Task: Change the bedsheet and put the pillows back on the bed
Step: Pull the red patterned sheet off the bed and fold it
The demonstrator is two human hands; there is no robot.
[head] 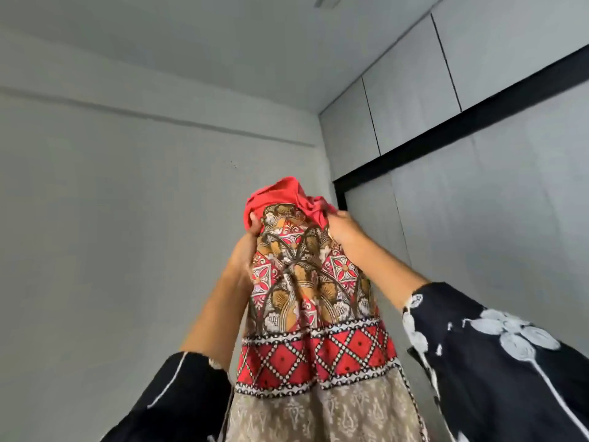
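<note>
A patterned bedsheet [312, 298], red, orange and beige with a plain red end bunched at the top, hangs down from both my raised hands. My left hand [247, 247] grips its left side near the top, fingers curled into the cloth. My right hand [342, 229] grips the bunched red edge on the right. The sheet's lower part runs out of the bottom of the view. Bed and pillows are out of sight.
The camera looks upward at a plain grey wall [111, 218] and ceiling. Grey wardrobe doors [478, 202] with a black band and upper cabinets stand on the right. My black sleeves with white embroidery fill the lower corners.
</note>
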